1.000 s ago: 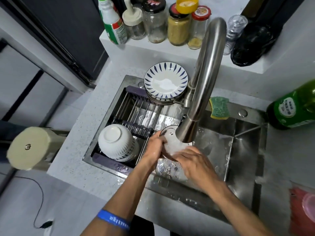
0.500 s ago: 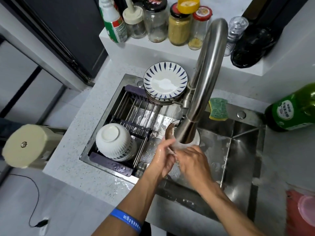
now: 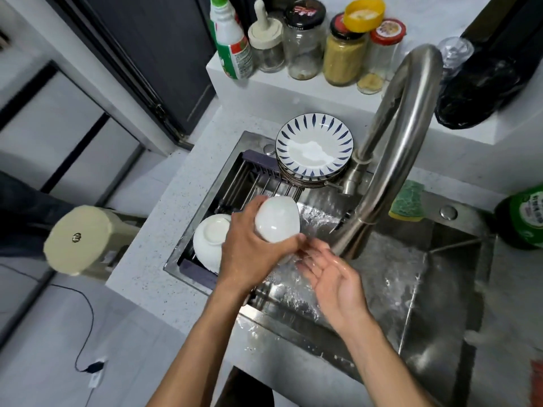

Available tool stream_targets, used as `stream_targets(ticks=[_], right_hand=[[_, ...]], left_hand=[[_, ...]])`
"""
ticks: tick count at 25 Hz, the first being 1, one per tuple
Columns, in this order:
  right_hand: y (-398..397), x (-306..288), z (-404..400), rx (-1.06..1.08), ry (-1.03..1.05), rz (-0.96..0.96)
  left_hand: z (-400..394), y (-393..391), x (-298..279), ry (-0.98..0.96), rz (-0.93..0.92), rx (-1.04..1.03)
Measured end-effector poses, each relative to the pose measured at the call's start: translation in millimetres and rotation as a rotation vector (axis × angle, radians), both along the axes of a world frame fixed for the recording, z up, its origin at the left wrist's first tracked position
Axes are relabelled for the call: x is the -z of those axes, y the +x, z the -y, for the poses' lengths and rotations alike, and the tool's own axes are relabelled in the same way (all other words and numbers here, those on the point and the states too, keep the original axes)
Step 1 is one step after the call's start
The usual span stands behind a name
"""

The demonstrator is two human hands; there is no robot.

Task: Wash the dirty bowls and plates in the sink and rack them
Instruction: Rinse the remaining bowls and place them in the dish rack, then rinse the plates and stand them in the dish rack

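Observation:
My left hand [image 3: 249,248] grips a white bowl [image 3: 277,220], tilted with its inside facing me, above the drying rack [image 3: 258,183] on the left side of the sink [image 3: 440,289]. My right hand [image 3: 332,274] is empty, palm up and wet, just right of the bowl near the tap's spout [image 3: 346,239]. Another white bowl [image 3: 210,239] lies upside down in the rack, partly behind my left hand. A stack of blue-patterned plates [image 3: 314,148] sits at the rack's far end.
The tall steel tap [image 3: 396,127] arches over the sink, and water is splashing in the basin. A green and yellow sponge [image 3: 407,201] lies on the sink's back rim. Jars and bottles [image 3: 305,39] line the ledge behind. A green bottle [image 3: 526,215] stands at the right.
My left hand has lifted the bowl out of the water stream and moved it left over the rack. My right hand has let go and turned palm up.

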State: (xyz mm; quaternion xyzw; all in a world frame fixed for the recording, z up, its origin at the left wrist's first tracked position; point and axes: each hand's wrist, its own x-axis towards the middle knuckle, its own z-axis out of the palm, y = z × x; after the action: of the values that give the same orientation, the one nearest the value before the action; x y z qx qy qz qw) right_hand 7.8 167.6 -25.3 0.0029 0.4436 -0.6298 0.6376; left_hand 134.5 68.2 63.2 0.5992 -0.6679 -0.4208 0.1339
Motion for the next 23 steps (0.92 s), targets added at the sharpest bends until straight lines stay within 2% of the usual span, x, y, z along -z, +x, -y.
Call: stream_targets(ticks=[2,3,6,10,14,18,21,23], right_hand=[[-3,11,1,-0.031,0.127,-0.033],[-5,18,0,-0.051,0.18,-0.051],[-4,31,-7,-0.107,0.283,-0.091],[-6,44,-10,-0.126,0.341,-0.138],[-5,50,-7,-0.147,0.397,-0.143],[0,51,1,-0.141,0.458,-0.199],[15,46,19,-0.095,0.479,-0.252],[22,38,38,-0.072,0.47,-0.272]], left_hand=[[15,22,-16,-0.205,0.319,0.006],[22,31,-17,-0.25,0.451,0.013],[32,52,5,-0.178,0.649,0.08],[31,60,34,-0.148,0.699,0.105],[42,63,32,-0.084,0.783,0.166],[60,70,26,-0.024,0.738,0.212],[74,61,17,-0.102,0.628,0.201],[93,45,10,-0.099,0.631,0.283]])
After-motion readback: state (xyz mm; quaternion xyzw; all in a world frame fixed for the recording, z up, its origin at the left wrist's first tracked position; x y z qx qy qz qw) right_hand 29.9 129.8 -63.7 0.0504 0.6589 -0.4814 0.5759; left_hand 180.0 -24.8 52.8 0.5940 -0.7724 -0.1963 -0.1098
